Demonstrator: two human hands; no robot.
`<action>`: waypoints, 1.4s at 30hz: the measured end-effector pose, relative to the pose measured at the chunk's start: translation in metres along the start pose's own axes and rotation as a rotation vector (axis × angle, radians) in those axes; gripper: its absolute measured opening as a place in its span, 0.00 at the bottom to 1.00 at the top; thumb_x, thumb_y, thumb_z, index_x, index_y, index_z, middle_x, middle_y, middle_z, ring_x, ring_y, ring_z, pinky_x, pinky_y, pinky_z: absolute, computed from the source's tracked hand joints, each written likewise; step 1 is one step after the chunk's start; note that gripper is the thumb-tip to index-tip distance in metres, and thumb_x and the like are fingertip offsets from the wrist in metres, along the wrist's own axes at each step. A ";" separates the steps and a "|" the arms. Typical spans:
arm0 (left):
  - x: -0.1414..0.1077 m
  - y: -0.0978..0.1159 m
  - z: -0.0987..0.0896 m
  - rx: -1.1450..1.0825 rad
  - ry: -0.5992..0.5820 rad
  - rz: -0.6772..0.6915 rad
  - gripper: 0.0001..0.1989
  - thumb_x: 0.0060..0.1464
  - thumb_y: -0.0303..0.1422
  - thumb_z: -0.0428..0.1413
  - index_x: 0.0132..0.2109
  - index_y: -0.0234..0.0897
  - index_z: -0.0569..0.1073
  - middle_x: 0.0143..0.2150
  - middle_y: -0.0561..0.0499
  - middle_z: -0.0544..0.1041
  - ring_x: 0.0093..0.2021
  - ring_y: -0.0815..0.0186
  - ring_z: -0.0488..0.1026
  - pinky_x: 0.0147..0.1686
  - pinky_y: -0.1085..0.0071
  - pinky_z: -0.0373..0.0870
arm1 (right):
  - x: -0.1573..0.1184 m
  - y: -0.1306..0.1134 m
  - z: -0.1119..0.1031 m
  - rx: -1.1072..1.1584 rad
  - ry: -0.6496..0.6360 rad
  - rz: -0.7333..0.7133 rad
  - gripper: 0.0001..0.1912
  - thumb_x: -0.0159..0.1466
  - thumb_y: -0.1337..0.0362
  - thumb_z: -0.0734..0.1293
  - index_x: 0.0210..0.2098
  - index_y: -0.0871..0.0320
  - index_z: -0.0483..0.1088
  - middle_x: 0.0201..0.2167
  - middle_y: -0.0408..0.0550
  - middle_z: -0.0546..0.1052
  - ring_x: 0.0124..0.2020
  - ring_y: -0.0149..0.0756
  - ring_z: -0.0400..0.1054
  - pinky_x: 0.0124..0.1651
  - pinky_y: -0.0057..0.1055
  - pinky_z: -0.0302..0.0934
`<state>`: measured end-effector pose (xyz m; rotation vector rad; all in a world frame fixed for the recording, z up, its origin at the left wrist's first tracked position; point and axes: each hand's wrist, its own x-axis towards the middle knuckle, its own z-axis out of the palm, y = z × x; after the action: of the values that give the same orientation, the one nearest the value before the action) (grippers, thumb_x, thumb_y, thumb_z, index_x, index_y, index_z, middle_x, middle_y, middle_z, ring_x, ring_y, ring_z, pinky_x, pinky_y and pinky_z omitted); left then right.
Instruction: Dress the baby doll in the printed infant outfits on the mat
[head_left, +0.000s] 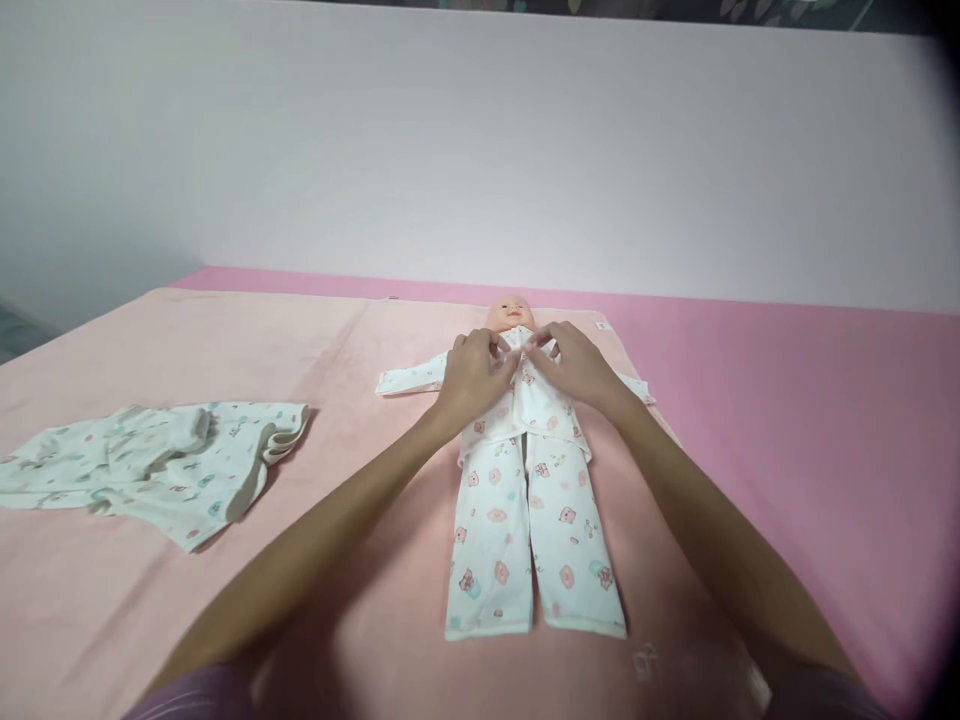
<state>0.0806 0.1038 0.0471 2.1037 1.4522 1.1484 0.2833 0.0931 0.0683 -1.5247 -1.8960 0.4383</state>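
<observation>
A baby doll [511,313] lies on its back, dressed in a white printed top [544,405] and matching pants [495,540]. The top's sleeves stretch out to both sides. At the upper chest, my left hand [480,368] pinches the front edge of the top just below the neck. Close beside it, my right hand [570,362] pinches the other side of the same front opening. The fingertips of both hands nearly meet at the middle, and they hide any fastener held there. Below the hands the top lies over the waist of the pants.
On the left lies a rumpled white printed garment [165,455]. A peach mat [360,440] is under everything, over a pink surface [810,420] that shows at the right and back. A plain pale wall [480,150] rises behind.
</observation>
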 end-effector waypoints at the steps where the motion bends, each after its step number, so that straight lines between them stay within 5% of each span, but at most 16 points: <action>1: -0.023 0.003 -0.013 0.015 -0.091 0.063 0.13 0.66 0.46 0.58 0.44 0.41 0.70 0.44 0.46 0.78 0.48 0.55 0.71 0.47 0.62 0.66 | -0.023 -0.002 -0.009 -0.014 -0.088 -0.062 0.14 0.72 0.49 0.65 0.47 0.51 0.73 0.52 0.51 0.77 0.51 0.44 0.71 0.51 0.38 0.64; 4: -0.082 0.007 -0.039 0.058 -0.353 0.156 0.20 0.61 0.49 0.62 0.50 0.43 0.68 0.50 0.46 0.76 0.51 0.53 0.72 0.46 0.59 0.69 | -0.083 0.000 -0.023 -0.069 -0.306 -0.125 0.16 0.70 0.48 0.69 0.51 0.49 0.69 0.53 0.50 0.75 0.50 0.46 0.70 0.45 0.39 0.65; 6: -0.104 0.008 -0.037 0.120 -0.357 0.155 0.21 0.59 0.47 0.63 0.51 0.43 0.66 0.53 0.45 0.74 0.52 0.51 0.71 0.46 0.58 0.70 | -0.106 0.005 -0.015 -0.142 -0.265 -0.159 0.16 0.68 0.53 0.70 0.51 0.51 0.67 0.53 0.51 0.74 0.51 0.48 0.69 0.44 0.39 0.64; 10: -0.102 0.010 -0.010 0.251 -0.197 0.101 0.10 0.64 0.40 0.57 0.44 0.42 0.65 0.47 0.45 0.75 0.47 0.53 0.72 0.42 0.59 0.68 | -0.105 0.005 0.022 -0.282 -0.017 -0.210 0.08 0.69 0.62 0.67 0.45 0.53 0.64 0.47 0.53 0.74 0.48 0.48 0.68 0.43 0.39 0.62; 13: -0.083 0.007 -0.004 0.298 -0.151 0.062 0.11 0.71 0.41 0.49 0.39 0.42 0.63 0.39 0.47 0.76 0.41 0.55 0.73 0.39 0.62 0.64 | -0.091 0.003 0.024 -0.332 0.055 -0.202 0.06 0.74 0.61 0.60 0.39 0.54 0.62 0.37 0.51 0.75 0.40 0.45 0.68 0.38 0.38 0.57; 16: -0.070 -0.016 -0.027 0.292 -0.102 -0.174 0.18 0.74 0.44 0.40 0.36 0.42 0.62 0.35 0.48 0.76 0.37 0.57 0.74 0.36 0.64 0.61 | -0.089 0.023 -0.006 -0.341 0.158 -0.040 0.16 0.77 0.57 0.54 0.34 0.53 0.60 0.30 0.48 0.72 0.31 0.42 0.64 0.35 0.37 0.52; 19: -0.074 -0.052 -0.070 0.350 -0.062 -0.371 0.18 0.72 0.42 0.40 0.34 0.42 0.61 0.35 0.46 0.76 0.38 0.56 0.74 0.35 0.64 0.59 | -0.105 0.070 -0.046 -0.382 0.159 0.211 0.16 0.76 0.56 0.56 0.32 0.53 0.60 0.28 0.48 0.72 0.30 0.42 0.64 0.34 0.37 0.51; 22: -0.093 -0.083 -0.103 0.398 -0.117 -0.426 0.16 0.66 0.41 0.49 0.29 0.42 0.62 0.30 0.46 0.74 0.34 0.54 0.72 0.35 0.63 0.57 | -0.126 0.116 -0.066 -0.405 0.054 0.359 0.10 0.69 0.60 0.63 0.31 0.54 0.64 0.30 0.53 0.75 0.33 0.46 0.68 0.36 0.38 0.55; 24: -0.101 -0.093 -0.109 0.445 -0.115 -0.375 0.16 0.64 0.42 0.52 0.30 0.42 0.63 0.31 0.46 0.75 0.36 0.52 0.72 0.38 0.61 0.60 | -0.132 0.132 -0.063 -0.407 0.077 0.351 0.05 0.68 0.61 0.64 0.37 0.55 0.68 0.39 0.58 0.78 0.44 0.53 0.71 0.41 0.40 0.61; 29: -0.071 -0.079 -0.070 0.313 0.049 -0.033 0.11 0.65 0.43 0.53 0.44 0.40 0.70 0.51 0.40 0.76 0.57 0.48 0.70 0.57 0.53 0.66 | -0.086 0.107 -0.022 -0.149 0.182 0.052 0.18 0.70 0.52 0.64 0.54 0.55 0.69 0.57 0.60 0.75 0.60 0.54 0.68 0.58 0.48 0.66; 34: -0.008 -0.042 -0.020 -0.056 -0.209 -0.001 0.26 0.60 0.49 0.60 0.59 0.42 0.69 0.64 0.40 0.70 0.67 0.50 0.64 0.59 0.57 0.68 | -0.006 0.061 0.015 0.064 0.019 -0.062 0.23 0.70 0.47 0.66 0.58 0.54 0.68 0.63 0.59 0.71 0.59 0.50 0.70 0.58 0.47 0.67; 38: 0.015 -0.028 -0.011 -0.112 -0.350 -0.135 0.29 0.54 0.53 0.64 0.55 0.41 0.71 0.58 0.41 0.74 0.58 0.51 0.71 0.50 0.61 0.71 | 0.017 0.050 0.019 0.062 -0.046 0.003 0.23 0.66 0.44 0.71 0.50 0.54 0.68 0.49 0.53 0.75 0.46 0.44 0.70 0.51 0.43 0.66; 42: 0.008 -0.029 -0.022 -0.047 -0.462 -0.070 0.25 0.55 0.57 0.62 0.42 0.40 0.72 0.44 0.46 0.77 0.45 0.56 0.73 0.42 0.63 0.69 | -0.001 0.051 0.009 0.075 -0.186 -0.010 0.25 0.64 0.39 0.71 0.38 0.53 0.65 0.39 0.47 0.71 0.40 0.41 0.64 0.44 0.38 0.61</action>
<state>0.0469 0.1192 0.0453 2.0858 1.2510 0.6052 0.3146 0.1071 0.0303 -1.4676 -2.0031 0.6590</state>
